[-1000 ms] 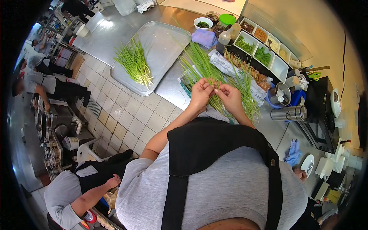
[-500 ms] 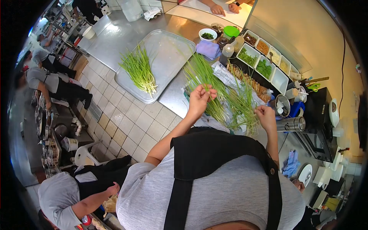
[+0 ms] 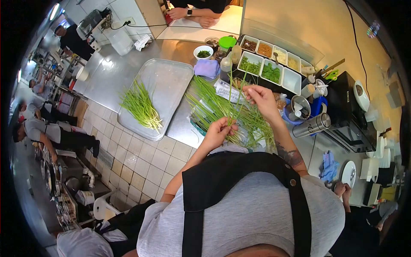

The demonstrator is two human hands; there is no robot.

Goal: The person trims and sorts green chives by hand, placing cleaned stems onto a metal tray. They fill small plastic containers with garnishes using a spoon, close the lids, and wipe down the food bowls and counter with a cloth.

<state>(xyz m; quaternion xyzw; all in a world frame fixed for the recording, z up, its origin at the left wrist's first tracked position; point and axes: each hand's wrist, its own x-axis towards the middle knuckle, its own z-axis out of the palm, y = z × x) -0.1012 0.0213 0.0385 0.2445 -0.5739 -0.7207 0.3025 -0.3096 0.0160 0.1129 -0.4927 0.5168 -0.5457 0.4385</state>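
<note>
Thin green stalks stand up from my left hand (image 3: 219,132), its fingers closed round their lower ends. Up and to the right, my right hand (image 3: 259,99) is pinched beside the stalks; what its fingertips hold is too small to make out. Beneath both hands lies a loose pile of long green stalks (image 3: 209,100) on plastic wrapping, partly covered by my hands. On the metal tray (image 3: 169,88) to the left rests a bundle of green stalks (image 3: 140,105), with pale ends toward me.
White containers of chopped food (image 3: 272,72) line the back right, near a green lid (image 3: 227,42) and a purple cloth (image 3: 206,68). A steel flask (image 3: 314,124) lies right of the pile. Another person's forearms (image 3: 199,15) rest beyond the counter; several people stand at left.
The view has shifted. My right hand has moved from the pile's right edge up above it, and stalks now stand upright from my left hand. The person beyond the counter shows more.
</note>
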